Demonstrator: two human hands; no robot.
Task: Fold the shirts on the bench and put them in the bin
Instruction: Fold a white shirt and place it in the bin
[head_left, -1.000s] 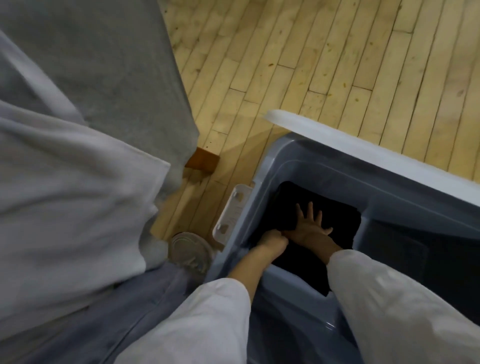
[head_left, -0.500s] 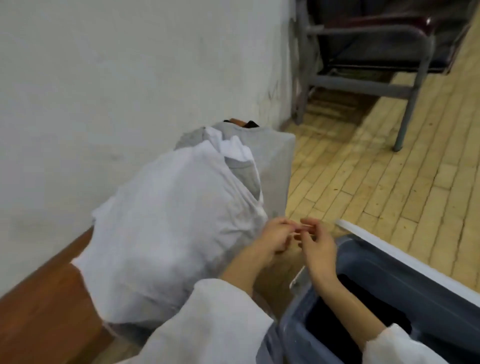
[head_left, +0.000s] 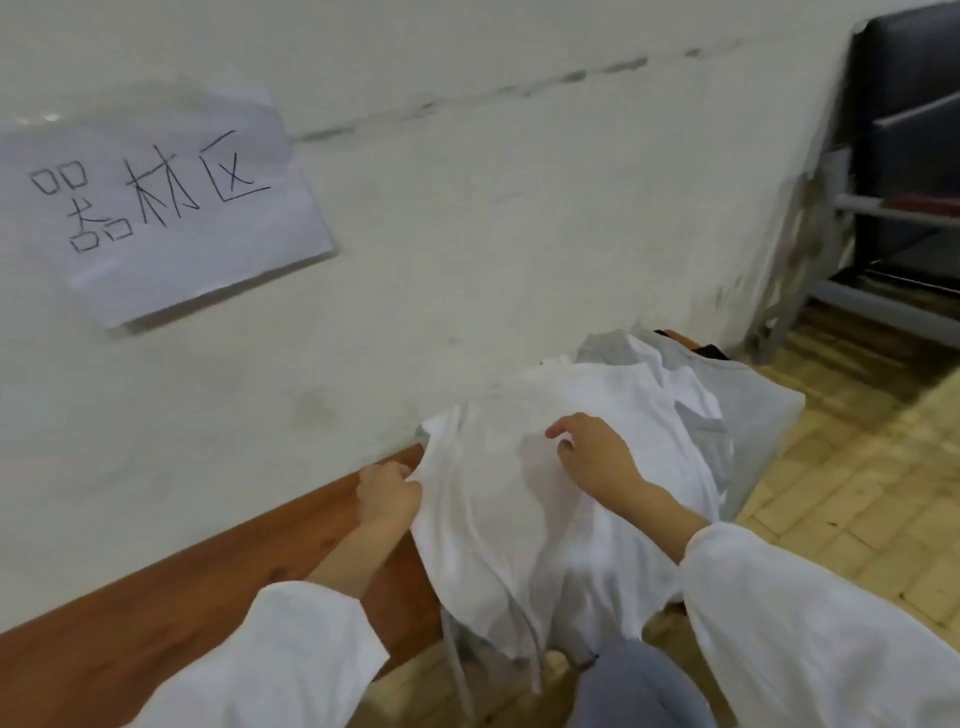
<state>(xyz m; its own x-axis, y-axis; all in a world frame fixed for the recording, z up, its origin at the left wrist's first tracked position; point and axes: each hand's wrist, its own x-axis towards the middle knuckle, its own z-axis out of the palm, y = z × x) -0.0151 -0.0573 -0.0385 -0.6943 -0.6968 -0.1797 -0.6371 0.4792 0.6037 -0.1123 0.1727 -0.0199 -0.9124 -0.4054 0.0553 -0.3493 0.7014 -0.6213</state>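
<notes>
A white shirt (head_left: 519, 519) lies crumpled on top of a pile on the brown wooden bench (head_left: 208, 582) against the wall. Grey shirts (head_left: 753, 405) lie under and behind it, one hanging over the bench's front edge. My left hand (head_left: 387, 493) grips the white shirt's left edge in a fist. My right hand (head_left: 592, 452) rests on top of the white shirt with fingers curled into the cloth. The bin is out of view.
A white wall runs behind the bench with a paper sign (head_left: 156, 208) taped to it. A grey metal chair frame (head_left: 883, 208) stands at the far right. Wooden floor (head_left: 857, 493) lies to the right of the bench. My grey trouser knee (head_left: 639, 686) shows at the bottom.
My hands left the bin, where they pressed a dark folded shirt down, and moved left to the bench. They now hold the white shirt. The view swung from the bin to the wall.
</notes>
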